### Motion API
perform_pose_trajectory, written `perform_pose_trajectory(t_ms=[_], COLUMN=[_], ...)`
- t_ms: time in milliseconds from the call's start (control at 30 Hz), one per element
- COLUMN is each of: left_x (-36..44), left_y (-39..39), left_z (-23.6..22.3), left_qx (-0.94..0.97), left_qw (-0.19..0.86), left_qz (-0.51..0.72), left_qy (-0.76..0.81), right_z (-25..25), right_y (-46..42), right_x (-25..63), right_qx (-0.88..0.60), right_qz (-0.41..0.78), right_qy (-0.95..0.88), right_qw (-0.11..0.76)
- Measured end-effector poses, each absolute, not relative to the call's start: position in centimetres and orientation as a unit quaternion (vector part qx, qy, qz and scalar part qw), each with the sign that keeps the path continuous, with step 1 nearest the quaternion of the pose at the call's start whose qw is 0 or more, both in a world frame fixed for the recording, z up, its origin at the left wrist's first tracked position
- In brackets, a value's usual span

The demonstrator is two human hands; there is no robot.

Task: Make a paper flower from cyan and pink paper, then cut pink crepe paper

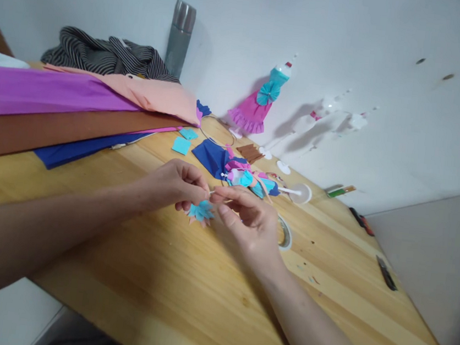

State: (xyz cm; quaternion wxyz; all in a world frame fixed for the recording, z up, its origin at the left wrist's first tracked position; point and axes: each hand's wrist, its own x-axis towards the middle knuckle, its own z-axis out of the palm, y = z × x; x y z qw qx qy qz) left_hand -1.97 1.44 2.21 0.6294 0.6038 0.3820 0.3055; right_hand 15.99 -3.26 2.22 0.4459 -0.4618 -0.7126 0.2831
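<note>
My left hand (184, 187) is closed, thumb and fingertips pinching a thin pale strand (211, 192). My right hand (251, 225) meets it from the other side, its thumb and fingers pinched on the same strand; whether this is string or wire I cannot tell. Just below my left fingers shows a blue paper flower (201, 211) with peach-coloured points under it, partly hidden by the hand. Beyond my hands a small doll-like form (241, 178) dressed in blue and pink paper lies on its side, its white stand (300, 193) toward the right.
Crepe paper sheets in purple (56, 94), brown (73, 127) and peach lie at left. A grey flask (180, 39) and striped cloth (106, 53) stand behind. A dressed form (258, 101) and two bare white ones are by the wall. A tape roll (286, 234) and cutter (386, 273) lie right.
</note>
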Motion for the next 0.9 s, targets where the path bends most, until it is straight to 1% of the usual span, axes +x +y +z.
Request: perform_pose_trajectory(t_ms=[133, 233, 433, 700, 800, 900], left_x=[-2.0, -2.1, -2.1, -2.0, -1.9, -1.9], left_y=[1.4, 1.4, 1.4, 1.5, 1.3, 1.3], left_z=[2.2, 2.2, 2.3, 2.1, 1.9, 1.7], left_qx=[0.589, 0.592, 0.588, 0.6, 0.641, 0.653], left_qw=[0.631, 0.632, 0.629, 0.623, 0.577, 0.547], left_qz=[0.318, 0.316, 0.319, 0.316, 0.334, 0.35], left_qy=[0.392, 0.386, 0.396, 0.39, 0.382, 0.391], right_z=[1.6, 1.6, 2.2, 2.2, 1.9, 1.5], right_y=[-2.7, -2.6, -3.3, -3.6, -3.6, -3.5], right_x=[16.4, 16.3, 15.8, 15.8, 16.0, 16.3], right_qx=[-0.486, -0.479, -0.442, -0.421, -0.392, -0.36], right_qz=[0.327, 0.327, 0.212, 0.133, 0.051, -0.058], right_qy=[-0.641, -0.655, -0.752, -0.799, -0.838, -0.88], right_qw=[0.496, 0.484, 0.442, 0.409, 0.376, 0.303])
